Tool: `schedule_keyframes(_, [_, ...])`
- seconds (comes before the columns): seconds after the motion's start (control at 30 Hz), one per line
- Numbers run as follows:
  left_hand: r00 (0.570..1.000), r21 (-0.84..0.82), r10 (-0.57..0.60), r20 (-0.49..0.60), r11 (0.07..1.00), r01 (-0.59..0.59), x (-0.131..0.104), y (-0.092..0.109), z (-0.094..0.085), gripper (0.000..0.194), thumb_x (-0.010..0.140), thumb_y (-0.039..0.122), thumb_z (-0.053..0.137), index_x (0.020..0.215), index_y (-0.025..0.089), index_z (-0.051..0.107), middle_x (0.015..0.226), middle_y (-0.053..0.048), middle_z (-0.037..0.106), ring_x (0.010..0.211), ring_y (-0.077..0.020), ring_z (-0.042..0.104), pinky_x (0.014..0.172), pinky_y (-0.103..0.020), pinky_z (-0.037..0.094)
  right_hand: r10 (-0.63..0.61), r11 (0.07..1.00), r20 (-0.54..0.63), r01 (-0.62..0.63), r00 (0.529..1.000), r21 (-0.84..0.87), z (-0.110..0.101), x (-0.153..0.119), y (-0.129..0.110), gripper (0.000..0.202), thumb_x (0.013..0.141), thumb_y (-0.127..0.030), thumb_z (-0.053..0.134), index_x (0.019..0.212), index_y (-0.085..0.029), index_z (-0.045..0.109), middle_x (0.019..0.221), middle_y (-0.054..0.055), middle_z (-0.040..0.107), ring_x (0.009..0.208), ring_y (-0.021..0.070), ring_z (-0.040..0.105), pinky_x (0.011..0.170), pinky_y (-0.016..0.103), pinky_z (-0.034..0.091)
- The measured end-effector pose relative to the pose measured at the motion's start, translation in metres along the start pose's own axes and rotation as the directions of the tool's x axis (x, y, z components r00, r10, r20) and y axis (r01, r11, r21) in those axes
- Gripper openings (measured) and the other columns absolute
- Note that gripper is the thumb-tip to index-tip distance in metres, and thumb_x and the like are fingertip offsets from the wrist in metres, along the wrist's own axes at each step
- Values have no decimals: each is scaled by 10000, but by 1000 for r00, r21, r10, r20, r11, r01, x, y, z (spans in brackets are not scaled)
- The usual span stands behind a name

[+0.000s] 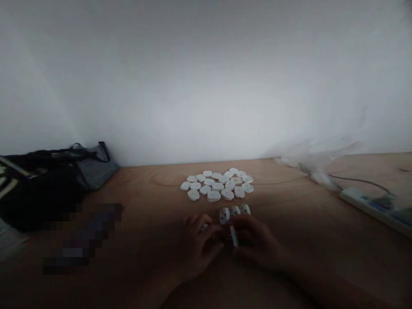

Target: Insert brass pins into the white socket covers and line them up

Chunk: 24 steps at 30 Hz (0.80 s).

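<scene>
My right hand point(257, 242) pinches a thin white rounded plastic piece point(234, 236), held on edge between thumb and fingers just above the wooden table. Close beside it, my left hand point(201, 246) has curled fingers, with its thumb and forefinger pointing toward that piece. A small bit of white shows among the left fingers, too little to name. Just beyond the right hand, a short row of white pieces with dark holes point(224, 216) stands on edge. Farther back lies a loose group of several similar white rounded pieces point(217, 186), mostly flat.
At the left stands a black bag point(41, 189) beside a striped pouch point(96, 169). A blurred-out dark object point(86, 236) lies in front of them. At right are a white power strip point(370, 206) with a cable and crumpled clear plastic point(318, 165). A white wall point(206, 86) rises behind the table.
</scene>
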<state>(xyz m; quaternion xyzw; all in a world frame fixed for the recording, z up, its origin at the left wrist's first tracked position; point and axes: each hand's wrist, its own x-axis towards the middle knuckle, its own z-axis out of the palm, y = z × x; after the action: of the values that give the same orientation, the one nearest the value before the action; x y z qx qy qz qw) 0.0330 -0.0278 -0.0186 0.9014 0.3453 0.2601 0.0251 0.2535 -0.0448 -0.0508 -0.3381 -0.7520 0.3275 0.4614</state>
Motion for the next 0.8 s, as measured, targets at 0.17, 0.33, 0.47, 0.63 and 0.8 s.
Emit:
schedule_keyframes(0.17, [999, -13, -23, 46, 1000, 23, 3, 2, 4, 144, 810, 346, 613, 912, 255, 657, 865, -25, 567, 840, -213, 490, 765, -388, 304, 42, 994, 30, -45, 999, 104, 3, 0, 3, 463, 688, -233, 719, 1102, -220, 513, 1058, 56, 609, 971, 211, 608, 831, 355, 520])
schedule_keyframes(0.33, [999, -35, 26, 25, 999, -25, 5, 8, 7, 120, 854, 273, 554, 807, 223, 653, 811, -15, 595, 818, -196, 501, 799, -398, 289, -25, 996, 10, 26, 1000, -85, 5, 3, -8, 468, 640, -212, 746, 1068, -210, 556, 977, 47, 636, 896, 210, 614, 798, 349, 510])
schedule_keyframes(0.47, [1000, 11, 14, -8, 1000, -14, 5, 9, 4, 146, 847, 225, 518, 762, 192, 632, 770, -22, 597, 799, -197, 498, 815, -413, 289, -101, 983, 13, 101, 995, -152, 1, 6, -13, 424, 672, -201, 711, 1069, -223, 563, 991, 56, 632, 898, 208, 610, 789, 334, 506])
schedule_keyframes(0.63, [1000, 51, 14, 26, 999, -16, 0, 0, -3, 143, 829, 269, 582, 721, 215, 660, 746, -7, 609, 783, -193, 514, 801, -406, 292, -120, 970, -57, 104, 991, -219, -11, 6, -7, 404, 685, -200, 704, 1062, -226, 561, 1070, 84, 581, 1003, 227, 574, 856, 362, 485])
schedule_keyframes(0.8, [999, 113, -51, -4, 992, 51, -2, -13, -2, 148, 775, 372, 654, 823, 235, 678, 809, -23, 620, 807, -214, 537, 785, -401, 328, -150, 968, -98, 127, 984, -216, -16, 9, -6, 333, 704, -219, 688, 1003, -225, 540, 1021, 74, 578, 954, 208, 579, 790, 321, 502])
